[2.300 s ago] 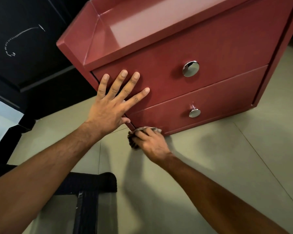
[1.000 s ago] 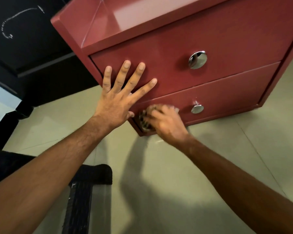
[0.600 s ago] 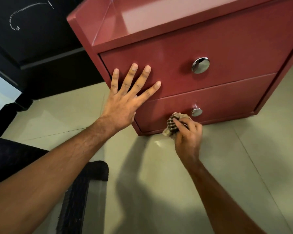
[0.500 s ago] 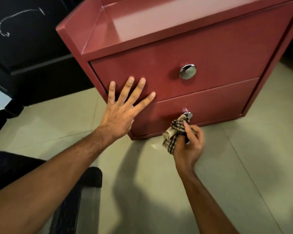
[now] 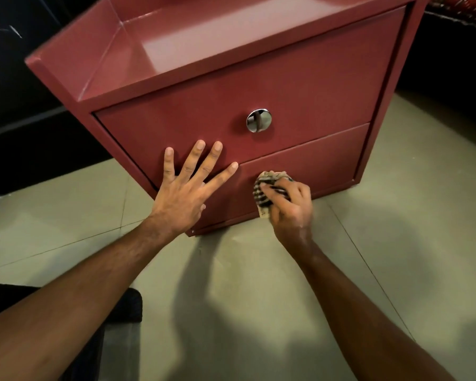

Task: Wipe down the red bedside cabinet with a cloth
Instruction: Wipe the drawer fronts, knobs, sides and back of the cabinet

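Note:
The red bedside cabinet (image 5: 300, 78) stands on the floor, with two drawers and a raised rim round its top. A chrome knob (image 5: 259, 120) sits on the upper drawer. My left hand (image 5: 186, 188) lies flat with spread fingers across the left part of both drawer fronts. My right hand (image 5: 291, 204) grips a bunched checked cloth (image 5: 264, 188) and holds it against the middle of the lower drawer front. The lower drawer's knob is hidden behind the cloth and hand.
Pale floor tiles (image 5: 396, 229) surround the cabinet. Dark furniture (image 5: 25, 92) stands close behind it on the left. A dark patterned edge (image 5: 456, 9) shows at the top right. My dark-clothed leg (image 5: 116, 306) is at the lower left.
My right hand has carried the cloth rightward along the lower drawer, from its bottom left corner to the knob, which the cloth now covers. The left hand stays flat on the drawer fronts.

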Tool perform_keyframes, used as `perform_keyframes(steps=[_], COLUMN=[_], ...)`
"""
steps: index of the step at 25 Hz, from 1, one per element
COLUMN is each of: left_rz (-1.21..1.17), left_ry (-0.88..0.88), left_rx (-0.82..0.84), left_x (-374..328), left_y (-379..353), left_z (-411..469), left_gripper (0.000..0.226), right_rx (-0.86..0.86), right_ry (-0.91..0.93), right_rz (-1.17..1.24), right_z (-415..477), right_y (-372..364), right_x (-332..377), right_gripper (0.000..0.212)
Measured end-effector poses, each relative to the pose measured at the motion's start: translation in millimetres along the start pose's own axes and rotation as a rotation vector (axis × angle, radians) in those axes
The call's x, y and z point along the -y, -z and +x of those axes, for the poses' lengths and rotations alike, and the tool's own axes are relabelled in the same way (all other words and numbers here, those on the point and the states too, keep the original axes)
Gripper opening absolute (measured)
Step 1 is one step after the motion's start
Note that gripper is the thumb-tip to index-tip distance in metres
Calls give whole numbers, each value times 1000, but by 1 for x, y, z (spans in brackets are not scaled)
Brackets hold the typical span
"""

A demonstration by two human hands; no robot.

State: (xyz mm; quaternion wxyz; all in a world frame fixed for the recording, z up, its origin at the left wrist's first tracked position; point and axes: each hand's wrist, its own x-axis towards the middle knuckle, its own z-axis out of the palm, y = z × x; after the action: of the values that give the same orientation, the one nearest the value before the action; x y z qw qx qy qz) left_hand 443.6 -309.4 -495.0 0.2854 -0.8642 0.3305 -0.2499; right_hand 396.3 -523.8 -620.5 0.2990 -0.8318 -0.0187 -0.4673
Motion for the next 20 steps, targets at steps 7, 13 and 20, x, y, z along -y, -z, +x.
perform_keyframes(steps=[7,13,20], left_rz=[23,45,40], left_ry=[-22,-24,-18], left_rx=[17,-11,-90], left_x=[1,-1,-8], left_y=[0,-9,-21], left_z=[2,5,10], left_gripper=[134,135,137], right_rx=[312,-221,-479], right_ry=[62,-461,-1065], right_rz=[-149,-156,153], right_z=[0,25,16], right_y=[17,86,12], right_x=[-31,-126,-118], right_gripper=[28,34,32])
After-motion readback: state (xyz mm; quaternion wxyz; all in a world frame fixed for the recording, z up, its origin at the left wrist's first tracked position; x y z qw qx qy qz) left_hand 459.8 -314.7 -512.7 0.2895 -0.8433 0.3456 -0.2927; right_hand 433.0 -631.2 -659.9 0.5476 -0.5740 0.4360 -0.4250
